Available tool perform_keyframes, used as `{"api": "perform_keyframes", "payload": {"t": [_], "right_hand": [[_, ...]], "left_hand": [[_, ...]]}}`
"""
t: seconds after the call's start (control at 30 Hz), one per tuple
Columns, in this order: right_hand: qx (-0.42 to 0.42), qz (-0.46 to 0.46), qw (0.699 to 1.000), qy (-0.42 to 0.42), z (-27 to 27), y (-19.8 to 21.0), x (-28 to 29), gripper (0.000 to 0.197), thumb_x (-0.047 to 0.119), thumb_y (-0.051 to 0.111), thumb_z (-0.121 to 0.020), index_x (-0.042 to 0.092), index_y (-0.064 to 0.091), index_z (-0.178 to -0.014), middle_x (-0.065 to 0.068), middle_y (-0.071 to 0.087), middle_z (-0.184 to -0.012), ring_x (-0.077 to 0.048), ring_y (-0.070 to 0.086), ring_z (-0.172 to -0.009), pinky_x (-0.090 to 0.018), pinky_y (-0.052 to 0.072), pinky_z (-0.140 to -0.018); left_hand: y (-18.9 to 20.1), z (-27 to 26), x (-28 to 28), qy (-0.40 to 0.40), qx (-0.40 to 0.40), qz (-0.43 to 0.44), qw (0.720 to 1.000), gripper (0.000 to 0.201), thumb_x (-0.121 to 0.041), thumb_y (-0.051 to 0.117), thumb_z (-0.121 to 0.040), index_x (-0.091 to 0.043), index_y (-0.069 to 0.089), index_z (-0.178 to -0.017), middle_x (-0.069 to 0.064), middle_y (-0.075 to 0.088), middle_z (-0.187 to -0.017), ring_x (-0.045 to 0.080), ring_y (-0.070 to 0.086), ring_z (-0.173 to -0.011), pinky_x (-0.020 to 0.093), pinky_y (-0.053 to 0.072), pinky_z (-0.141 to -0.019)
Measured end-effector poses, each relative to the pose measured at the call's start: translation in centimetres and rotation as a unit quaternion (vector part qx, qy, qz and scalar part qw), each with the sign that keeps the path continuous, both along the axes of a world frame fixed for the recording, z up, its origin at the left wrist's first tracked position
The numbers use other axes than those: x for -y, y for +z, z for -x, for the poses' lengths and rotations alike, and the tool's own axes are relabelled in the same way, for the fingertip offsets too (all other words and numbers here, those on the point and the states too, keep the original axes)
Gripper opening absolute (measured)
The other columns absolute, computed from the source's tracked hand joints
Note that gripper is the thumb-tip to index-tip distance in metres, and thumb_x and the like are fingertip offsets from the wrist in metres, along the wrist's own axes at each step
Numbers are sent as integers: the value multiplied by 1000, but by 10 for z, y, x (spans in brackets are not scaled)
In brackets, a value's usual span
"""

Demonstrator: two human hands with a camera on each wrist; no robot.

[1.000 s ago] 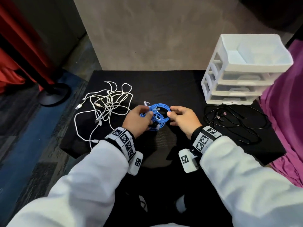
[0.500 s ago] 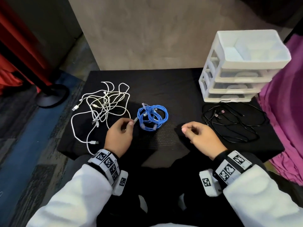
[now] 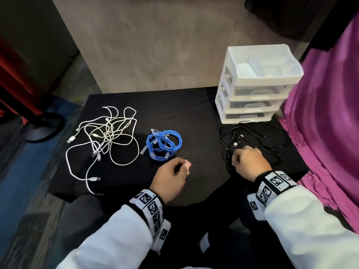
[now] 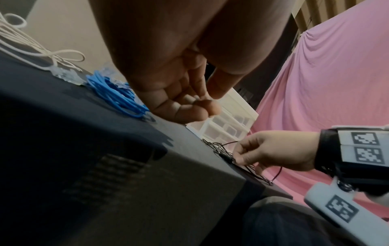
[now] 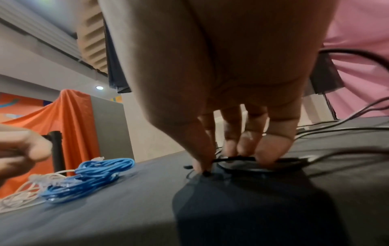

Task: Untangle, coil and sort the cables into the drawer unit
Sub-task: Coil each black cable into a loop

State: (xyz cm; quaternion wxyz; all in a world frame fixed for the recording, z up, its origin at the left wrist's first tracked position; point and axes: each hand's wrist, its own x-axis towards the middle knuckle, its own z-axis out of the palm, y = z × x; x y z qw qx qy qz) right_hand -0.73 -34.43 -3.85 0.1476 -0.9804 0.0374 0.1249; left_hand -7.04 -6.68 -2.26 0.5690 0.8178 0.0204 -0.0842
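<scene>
**Pinching into the black cable tangle on the right**

Reaching down with the right hand [image 3: 248,164] onto the near-left edge of the loose tangle of thin black cables [image 3: 252,140], fingertips [image 5: 263,154] and thumb pressed together around a black strand, seen clearly from the right wrist and again from the left wrist, where the fingers close on the wire against the black textured table mat [image 3: 194,113]. Spreading away from that grip toward the far and right side, more black loops, running up close to the white plastic three-drawer unit [image 3: 258,90] at the far right of the mat, all three translucent drawers pushed in, open tray on top.

Hovering near the middle-front of the mat, the left hand [image 3: 171,177], fingers loosely curled toward the thumb and holding nothing, palm side shown bare in the left wrist view. Lying just beyond it, not touched, the coiled bundle of bright blue cable with clear plug ends [image 3: 163,144], flat on the mat at centre. Farther left, well apart from both hands, the sprawling tangle of white charging cables [image 3: 108,136], several plugs poking out, one strand trailing toward the near edge.

Draped along the right side, magenta fabric [image 3: 326,117]; off to the far left on the floor, red cloth over a stand with a round black base [image 3: 40,125]. White sleeves and tagged wristbands on both arms.
</scene>
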Motion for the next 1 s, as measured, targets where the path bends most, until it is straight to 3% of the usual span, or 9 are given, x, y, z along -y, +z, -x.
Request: {"api": "perform_keyframes", "payload": {"t": [0.13,0.23,0.3,0.4,0.5,0.63,0.77,0.87,1.0], "right_hand": [[126,-111,983,75,8,19,-16,23,7,65,-88,28,55,-84,4,60,-85,-30,59,-87,-39,45,-80],[171,-188,956,146,24,51,-35,19,6,64,-94,23,56,-91,7,60,-82,-16,55,-78,-34,44,-74],[183,-207,941,195,36,72,-47,16,9,64,-96,23,58,-93,8,59,-84,-9,53,-80,-25,42,-76],[187,-252,925,214,48,94,-57,11,14,66,-98,24,62,-97,11,63,-88,-4,55,-82,-14,38,-75],[159,-282,926,196,52,103,-53,6,22,66,-100,26,62,-97,7,64,-83,-14,57,-72,-17,37,-65],[131,-244,945,176,47,98,-24,17,35,65,-101,26,61,-88,7,60,-72,-9,54,-65,-25,42,-65],[212,-291,924,130,38,110,-4,13,27,67,-100,25,71,-88,14,70,-82,5,60,-75,-15,43,-75],[283,-290,909,100,28,124,-5,13,27,68,-100,23,75,-89,9,75,-84,-3,67,-79,-18,48,-76],[349,-274,894,68,20,134,-16,13,30,69,-100,23,75,-91,4,74,-79,-13,66,-75,-29,51,-72]], "left_hand": [[6,-2,12,-12,-12,35,999,15,-21,58,-101,-30,68,-107,6,68,-98,7,61,-69,23,53,-67],[10,-9,19,-44,102,21,994,47,-16,65,-97,-39,56,-137,-10,57,-127,3,62,-98,23,54,-88],[16,-20,25,-74,153,-26,985,53,-15,67,-95,-33,52,-143,-13,52,-138,0,58,-113,21,48,-99],[25,-37,30,-49,182,-43,981,21,-11,67,-93,-26,70,-108,-6,61,-128,1,59,-114,32,48,-104],[36,-45,25,17,209,-16,978,23,-7,60,-94,-26,71,-88,-7,70,-110,7,64,-109,35,50,-101],[59,-51,-3,94,186,20,978,12,-25,63,-93,-30,72,-89,-8,75,-91,12,69,-85,43,56,-87],[68,-45,-40,45,175,-102,978,16,-60,70,-81,-47,75,-89,-11,72,-88,5,64,-88,29,51,-84],[71,-32,-44,-12,163,-159,974,6,-48,74,-87,-53,71,-89,-15,63,-87,-3,55,-89,9,38,-83],[68,-28,-49,-67,194,-159,966,24,-56,60,-94,-39,75,-86,-23,72,-99,12,49,-105,21,35,-99]]}}
